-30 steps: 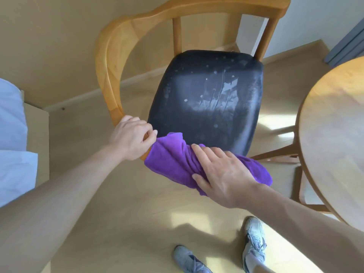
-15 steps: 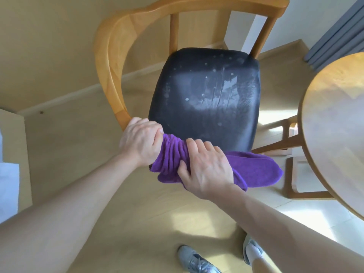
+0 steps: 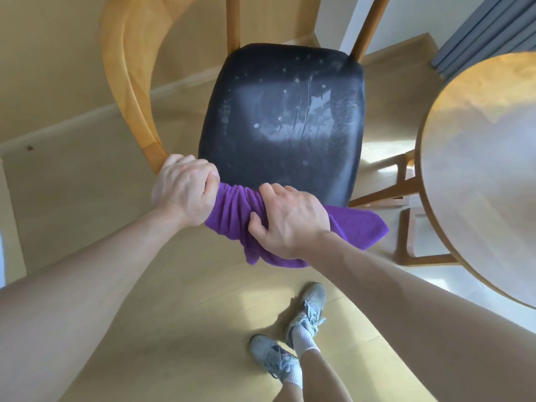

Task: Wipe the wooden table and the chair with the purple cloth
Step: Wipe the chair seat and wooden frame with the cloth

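Currently held: purple cloth [image 3: 232,210] — soft, light, limp, bunched along the front edge of the chair [image 3: 281,120] seat. My right hand [image 3: 290,219] curls round its middle; my left hand [image 3: 185,192] is fisted at the armrest end, against the cloth. Best gripped in a wad — loose corners droop. Wooden table [image 3: 478,169] stands just beside.

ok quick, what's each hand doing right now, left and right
Left hand: closed grip on the chair's armrest end, against the purple cloth.
Right hand: clutching the purple cloth.
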